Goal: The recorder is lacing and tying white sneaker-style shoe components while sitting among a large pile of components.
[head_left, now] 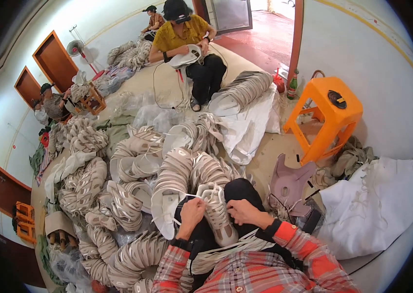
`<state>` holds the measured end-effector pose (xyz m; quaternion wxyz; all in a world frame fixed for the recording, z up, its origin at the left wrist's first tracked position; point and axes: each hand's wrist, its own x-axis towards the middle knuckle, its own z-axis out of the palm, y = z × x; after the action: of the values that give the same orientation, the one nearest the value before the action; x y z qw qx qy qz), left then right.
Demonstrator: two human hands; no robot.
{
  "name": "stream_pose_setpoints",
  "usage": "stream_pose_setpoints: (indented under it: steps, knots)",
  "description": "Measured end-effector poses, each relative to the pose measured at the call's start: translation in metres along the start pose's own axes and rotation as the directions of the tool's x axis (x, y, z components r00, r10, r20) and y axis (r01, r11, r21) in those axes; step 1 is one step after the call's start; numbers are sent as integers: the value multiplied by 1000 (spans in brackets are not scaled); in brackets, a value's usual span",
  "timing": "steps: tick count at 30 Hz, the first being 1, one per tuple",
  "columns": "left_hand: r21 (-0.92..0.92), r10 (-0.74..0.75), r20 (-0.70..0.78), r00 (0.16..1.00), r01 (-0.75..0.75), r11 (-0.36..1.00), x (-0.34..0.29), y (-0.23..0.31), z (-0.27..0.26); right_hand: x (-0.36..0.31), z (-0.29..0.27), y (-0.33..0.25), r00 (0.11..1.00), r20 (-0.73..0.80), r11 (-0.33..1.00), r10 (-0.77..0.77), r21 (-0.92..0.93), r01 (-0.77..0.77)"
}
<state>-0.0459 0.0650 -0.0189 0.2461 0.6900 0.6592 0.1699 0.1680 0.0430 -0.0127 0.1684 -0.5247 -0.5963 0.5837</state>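
Between my knees rests a beige and white shoe upper (219,219), its toe toward me and white lacing crossing its front. My left hand (192,212) is closed on a white shoelace (192,196) that runs to the upper's left side near the top. At the opposite side my right hand (245,213) has its fingers pinched close to the eyelet edge; whatever they grip is too small to make out. A bundle of loose pale laces (231,250) lies across my lap. Stacked shoe uppers (173,171) lean just beyond my left hand.
More nested uppers (133,256) cover the floor at left. At right stand an orange stool (335,97), a mauve plastic piece (287,181) and a white sack (372,205). A green bottle (292,85) stands by the wall. A co-worker (187,36) sits ahead, handling a white piece.
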Motion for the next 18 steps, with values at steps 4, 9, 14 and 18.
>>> stream_pose_setpoints:
  steps: [4, 9, 14, 18]
  knots:
    - [-3, 57, 243, 968, -58, 998, -24, -43, -26, 38, 28, -9, 814, -60, 781, -578, -331, 530]
    - [-259, 277, 602, 748, -145, 955, -47, -59, -78, 23, 20, -19, 938, 303, 904, -169, -331, 270]
    - [-200, 312, 369, 875, -253, 947, -135, -134, -168, 47, 28, 7, 861, 227, 853, -455, -168, 495]
    - [249, -91, -18, 996, 92, 964, -209, -161, -189, 48, 29, -15, 867, 377, 890, -326, -188, 416]
